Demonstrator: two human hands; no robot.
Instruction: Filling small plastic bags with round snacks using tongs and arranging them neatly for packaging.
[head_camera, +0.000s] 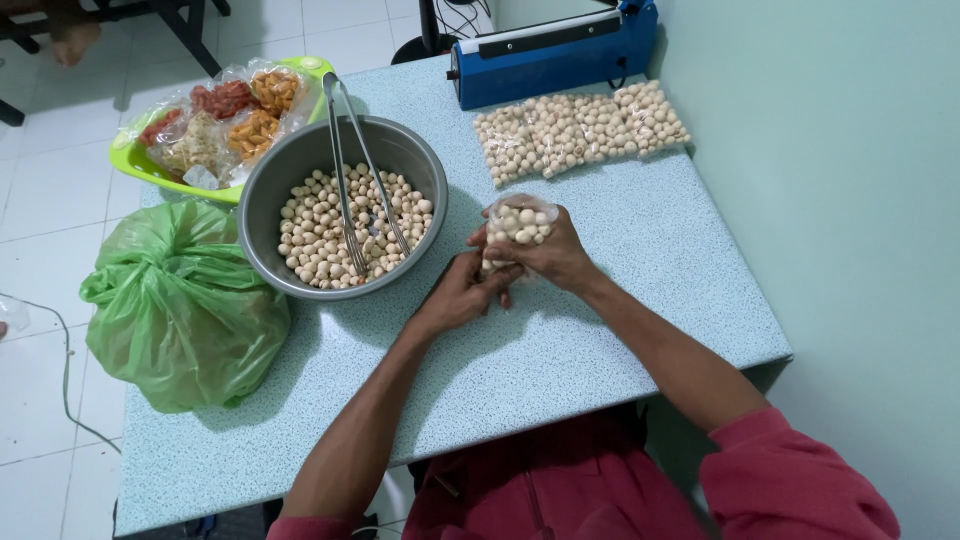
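A small clear plastic bag (520, 222) filled with pale round snack balls is held upright over the speckled blue table (560, 350). My right hand (556, 256) wraps around its right side and back. My left hand (462, 290) grips its lower end from below left. Just to the left stands a grey metal bowl (270, 180) of the same pale balls, with metal tongs (352, 150) resting across it.
Several filled bags of pale balls (580, 128) lie in a row before a blue heat sealer (555, 55) at the back. A green basin (150, 165) holds mixed snack packets. A bulging green plastic bag (180, 310) sits at the table's left edge. A wall runs along the right.
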